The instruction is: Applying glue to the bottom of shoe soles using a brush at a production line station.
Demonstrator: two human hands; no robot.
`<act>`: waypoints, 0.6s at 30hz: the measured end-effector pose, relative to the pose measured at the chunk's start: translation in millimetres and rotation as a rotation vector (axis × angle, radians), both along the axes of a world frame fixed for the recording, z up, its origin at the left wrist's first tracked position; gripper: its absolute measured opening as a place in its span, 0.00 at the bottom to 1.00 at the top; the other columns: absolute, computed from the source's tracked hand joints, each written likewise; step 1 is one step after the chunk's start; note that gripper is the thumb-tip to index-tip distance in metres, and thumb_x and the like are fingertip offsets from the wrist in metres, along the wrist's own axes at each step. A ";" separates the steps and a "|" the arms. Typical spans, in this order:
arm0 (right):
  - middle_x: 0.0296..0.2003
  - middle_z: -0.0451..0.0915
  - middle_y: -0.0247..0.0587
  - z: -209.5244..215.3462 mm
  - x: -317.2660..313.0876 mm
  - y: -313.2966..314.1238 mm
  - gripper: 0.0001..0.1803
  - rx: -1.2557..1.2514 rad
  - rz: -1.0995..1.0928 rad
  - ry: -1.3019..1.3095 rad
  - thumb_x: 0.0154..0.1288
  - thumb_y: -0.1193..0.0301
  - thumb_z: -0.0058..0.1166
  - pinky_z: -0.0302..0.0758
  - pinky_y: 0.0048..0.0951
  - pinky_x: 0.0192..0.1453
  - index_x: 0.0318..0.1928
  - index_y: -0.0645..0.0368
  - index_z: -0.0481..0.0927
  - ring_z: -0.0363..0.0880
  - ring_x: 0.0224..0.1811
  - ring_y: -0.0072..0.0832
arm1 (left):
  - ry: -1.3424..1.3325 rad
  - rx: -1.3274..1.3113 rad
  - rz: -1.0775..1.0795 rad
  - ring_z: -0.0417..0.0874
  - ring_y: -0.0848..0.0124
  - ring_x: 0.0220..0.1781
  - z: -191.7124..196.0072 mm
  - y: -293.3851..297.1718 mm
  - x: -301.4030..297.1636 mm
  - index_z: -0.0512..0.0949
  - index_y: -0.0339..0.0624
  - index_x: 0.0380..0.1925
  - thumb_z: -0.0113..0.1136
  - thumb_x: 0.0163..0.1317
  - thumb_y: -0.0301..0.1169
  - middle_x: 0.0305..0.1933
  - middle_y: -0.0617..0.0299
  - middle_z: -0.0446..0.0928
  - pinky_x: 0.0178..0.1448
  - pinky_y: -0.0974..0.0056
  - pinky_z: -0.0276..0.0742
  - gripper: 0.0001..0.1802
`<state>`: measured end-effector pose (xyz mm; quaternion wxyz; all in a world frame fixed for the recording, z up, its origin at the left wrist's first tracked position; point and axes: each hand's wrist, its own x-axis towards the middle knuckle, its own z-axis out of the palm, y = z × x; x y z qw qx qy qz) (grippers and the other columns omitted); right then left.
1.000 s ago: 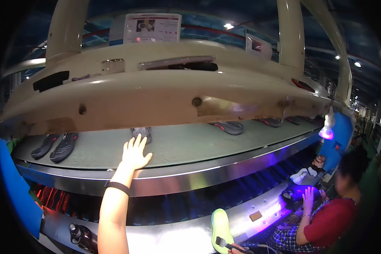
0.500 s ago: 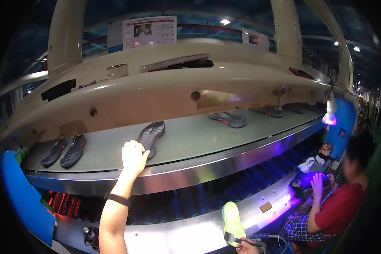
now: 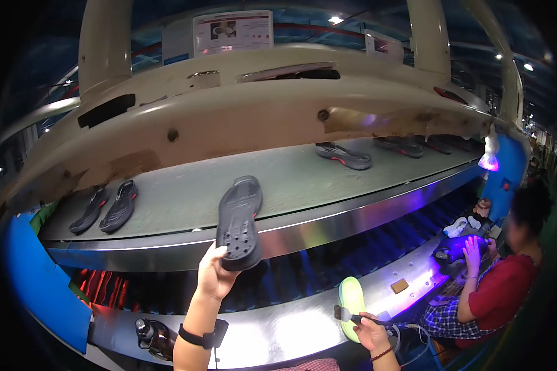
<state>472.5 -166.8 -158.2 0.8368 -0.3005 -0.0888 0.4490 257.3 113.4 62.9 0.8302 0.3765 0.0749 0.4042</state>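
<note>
My left hand (image 3: 215, 277) is closed on the heel end of a dark grey shoe sole (image 3: 240, 216) with red edging, lifted in front of the conveyor belt (image 3: 173, 191). The sole's row of small holes faces me, and its toe points up and away. Low on the right, my right hand (image 3: 372, 334) is closed around the black handle of a flat brush (image 3: 342, 313). The brush head lies in front of a yellow-green sole (image 3: 351, 292) on the metal ledge (image 3: 315, 324); I cannot tell whether they touch.
Several dark soles, among them one sole (image 3: 119, 206) at left, lie on the belt under the beige machine hood (image 3: 229, 111). A brown bottle (image 3: 158, 339) and a tan block (image 3: 400, 285) stand on the ledge. At right, a co-worker (image 3: 507, 284) handles a shoe (image 3: 461, 249) under violet light.
My left hand has lifted the dark sole off the belt and drawn it toward me, turning it more upright. My right hand and brush have come further into view.
</note>
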 end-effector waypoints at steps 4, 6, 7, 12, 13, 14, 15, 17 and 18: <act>0.39 0.78 0.43 2.0 -2.5 4.9 0.12 0.001 -0.004 -0.013 0.55 0.79 0.54 0.73 0.33 0.46 0.42 0.61 0.77 0.76 0.44 0.34 | -0.004 0.254 -0.048 0.75 0.61 0.54 -15.6 0.1 -15.8 0.61 0.30 0.57 0.58 0.48 0.29 0.53 0.48 0.71 0.60 0.58 0.70 0.34; 0.39 0.78 0.43 0.2 -4.7 2.6 0.12 0.024 -0.047 0.023 0.54 0.79 0.54 0.72 0.34 0.45 0.42 0.60 0.77 0.76 0.44 0.35 | -0.029 0.334 -0.013 0.71 0.56 0.59 -31.8 -11.4 -31.9 0.54 0.29 0.61 0.65 0.43 0.34 0.58 0.46 0.66 0.63 0.55 0.67 0.46; 0.39 0.79 0.43 -2.4 -9.4 2.9 0.13 0.043 -0.040 0.008 0.53 0.79 0.54 0.72 0.35 0.44 0.42 0.59 0.77 0.77 0.43 0.37 | -0.053 0.356 -0.020 0.71 0.56 0.59 -43.9 -16.7 -51.3 0.52 0.29 0.62 0.66 0.42 0.36 0.58 0.45 0.66 0.62 0.53 0.67 0.48; 0.54 0.71 0.48 -11.5 -7.5 -10.0 0.19 0.079 0.283 0.725 0.66 0.66 0.42 0.62 0.39 0.62 0.54 0.62 0.70 0.67 0.56 0.38 | -0.463 -0.273 -0.803 0.64 0.54 0.64 -143.7 -94.4 -77.8 0.55 0.30 0.62 0.38 0.54 0.70 0.65 0.45 0.59 0.68 0.51 0.57 0.53; 0.54 0.71 0.47 -16.7 -1.5 -11.6 0.20 0.115 0.391 0.712 0.66 0.66 0.42 0.59 0.45 0.64 0.55 0.62 0.70 0.67 0.56 0.40 | -0.405 -0.299 -0.749 0.64 0.54 0.64 -150.8 -114.2 -75.7 0.55 0.30 0.62 0.38 0.54 0.70 0.65 0.45 0.60 0.68 0.51 0.57 0.53; 0.53 0.71 0.52 -16.1 3.2 -13.0 0.22 0.194 0.429 0.738 0.66 0.66 0.41 0.62 0.44 0.61 0.55 0.68 0.67 0.68 0.54 0.41 | -0.302 -0.294 -0.644 0.64 0.54 0.64 -156.4 -128.6 -67.8 0.55 0.31 0.62 0.37 0.54 0.70 0.65 0.45 0.60 0.68 0.51 0.57 0.53; 0.51 0.71 0.51 -16.7 5.8 -10.2 0.21 0.203 0.465 0.755 0.66 0.66 0.42 0.63 0.43 0.58 0.54 0.67 0.68 0.68 0.51 0.40 | -0.233 -0.306 -0.548 0.64 0.53 0.64 -162.3 -139.5 -65.5 0.55 0.31 0.63 0.37 0.55 0.70 0.65 0.45 0.60 0.68 0.51 0.57 0.53; 0.48 0.72 0.50 -36.3 22.4 -9.9 0.19 0.205 0.552 0.785 0.65 0.66 0.43 0.64 0.39 0.52 0.52 0.66 0.70 0.70 0.46 0.37 | -0.146 -0.322 -0.364 0.64 0.53 0.64 -172.4 -156.0 -75.6 0.54 0.31 0.63 0.37 0.55 0.69 0.65 0.45 0.60 0.68 0.51 0.57 0.52; 0.46 0.73 0.50 -53.5 36.3 -14.3 0.19 0.238 0.567 0.845 0.65 0.66 0.43 0.65 0.38 0.49 0.51 0.66 0.71 0.70 0.44 0.36 | -0.127 -0.331 -0.312 0.64 0.53 0.64 -179.0 -157.2 -76.5 0.54 0.31 0.63 0.37 0.55 0.69 0.65 0.45 0.60 0.68 0.51 0.57 0.52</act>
